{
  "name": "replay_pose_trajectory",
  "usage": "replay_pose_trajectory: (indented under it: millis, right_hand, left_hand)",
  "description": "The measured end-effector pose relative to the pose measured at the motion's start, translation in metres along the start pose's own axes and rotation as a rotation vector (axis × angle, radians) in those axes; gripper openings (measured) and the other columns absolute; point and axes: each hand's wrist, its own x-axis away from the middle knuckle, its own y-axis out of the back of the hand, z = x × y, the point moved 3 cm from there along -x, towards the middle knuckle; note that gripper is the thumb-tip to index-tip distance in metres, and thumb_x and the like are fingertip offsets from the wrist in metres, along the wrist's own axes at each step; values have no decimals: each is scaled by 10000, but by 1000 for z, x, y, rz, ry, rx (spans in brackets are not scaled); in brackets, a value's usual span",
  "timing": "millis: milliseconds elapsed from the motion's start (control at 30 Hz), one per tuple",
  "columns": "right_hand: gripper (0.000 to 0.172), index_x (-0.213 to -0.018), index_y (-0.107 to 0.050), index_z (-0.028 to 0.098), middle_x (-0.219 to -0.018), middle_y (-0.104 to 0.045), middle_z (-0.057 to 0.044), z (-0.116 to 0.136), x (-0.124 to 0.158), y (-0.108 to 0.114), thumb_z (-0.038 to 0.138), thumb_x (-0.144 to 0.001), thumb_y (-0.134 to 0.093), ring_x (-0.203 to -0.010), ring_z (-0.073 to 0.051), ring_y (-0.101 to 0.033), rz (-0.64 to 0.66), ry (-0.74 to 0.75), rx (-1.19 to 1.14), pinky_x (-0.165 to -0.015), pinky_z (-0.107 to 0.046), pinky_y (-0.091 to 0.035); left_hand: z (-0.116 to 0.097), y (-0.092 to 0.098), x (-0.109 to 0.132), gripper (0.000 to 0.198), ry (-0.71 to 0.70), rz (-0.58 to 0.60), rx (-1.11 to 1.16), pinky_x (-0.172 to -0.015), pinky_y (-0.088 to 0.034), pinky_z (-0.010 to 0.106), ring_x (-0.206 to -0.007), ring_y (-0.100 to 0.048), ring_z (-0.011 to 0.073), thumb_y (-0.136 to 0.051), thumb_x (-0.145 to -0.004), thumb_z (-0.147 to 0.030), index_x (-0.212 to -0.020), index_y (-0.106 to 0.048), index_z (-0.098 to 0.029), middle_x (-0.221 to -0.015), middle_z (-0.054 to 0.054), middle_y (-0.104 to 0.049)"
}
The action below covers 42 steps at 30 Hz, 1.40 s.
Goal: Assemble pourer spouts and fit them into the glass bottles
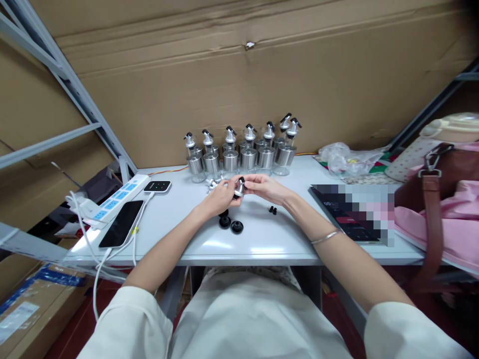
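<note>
One silver spout [238, 190] is pinched in the left hand's [218, 198] fingers, right hand [265, 186] pinching its black cap [241, 180]; looks like cap-fitting tbh; next prob needs steady pressure

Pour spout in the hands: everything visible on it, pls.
The pour spout is small, with a shiny silver, metal-looking body and a black piece at its top. Its lower end is dark, partly covered by fingers, so its full shape can't be told. It's held up above the white table, in front of the bottles, on none of them. The left hand grips its body; the right hand has fingertips at the black top.
</note>
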Motion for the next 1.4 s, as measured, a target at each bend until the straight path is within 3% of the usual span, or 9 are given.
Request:
replay_pose_trajectory:
  millis: [233,467,633,733,1033,1167,1300,1400]
  right_hand:
    - [299,-896,-716,153,-816,-664,-13,0,3,2,362,-691,-777,-755,-106,-576,105,-73,40,-770,-276,-431]
    - [312,-918,-710,147,-853,-670,-24,2,4,1,339,-682,-780,-777,-118,-582,120,-75,41,-784,-291,-427]
    - [262,-771,-688,129,-738,-640,2,3,1,-2,327,-644,-804,-693,-107,-542,73,-16,55,-733,-280,-404]
    - [273,-728,-678,131,-707,-630,8,4,0,-3,348,-629,-811,-679,-106,-532,51,9,53,-724,-279,-397]
    - [314,-884,-707,145,-819,-651,-21,2,3,0,347,-660,-793,-733,-113,-556,86,-53,7,-760,-288,-422]
    - [328,-796,-689,148,-808,-635,-31,1,0,-4,462,-711,-730,-758,-134,-561,0,-28,-31,-732,-287,-448]
    - [310,-671,-589,180,-772,-609,-15,10,-1,-11,446,-681,-746,-753,-145,-556,-95,51,-120,-686,-275,-460]
    - [328,-660,-501,207,-721,-572,8,20,-1,-8,422,-651,-747,-648,-125,-526,-209,101,-215,-543,-238,-430]
  left_hand:
    - [1,-3,2,564,54,31,56,-794,-495,339,-810,-625,187,-594,-779,-167,-1276,-333,-128,-937,82,-619]
    - [0,-3,3,648,97,47,63,-722,-485,275,-758,-615,159,-574,-785,-163,-1356,-269,-175,-972,64,-619]
    - [-1,-5,2,735,116,61,41,-683,-466,253,-716,-622,158,-559,-802,-152,-1429,-175,-158,-895,40,-632]
    - [0,-4,2,702,137,61,40,-661,-461,247,-699,-622,154,-561,-802,-161,-1413,-216,-144,-883,39,-637]
    - [6,1,0,547,132,46,-64,-756,-500,312,-818,-639,196,-619,-753,-187,-1247,-390,-137,-964,76,-651]
    - [-1,3,-1,545,59,26,-106,-846,-483,361,-809,-647,202,-627,-785,-223,-1261,-373,-140,-879,46,-664]
    - [-4,7,1,559,28,-30,-75,-853,-480,369,-681,-638,159,-570,-854,-325,-1316,-296,-171,-881,17,-652]
    - [0,10,3,515,51,-78,-53,-856,-479,371,-629,-622,132,-503,-889,-331,-1334,-284,-192,-899,6,-640]
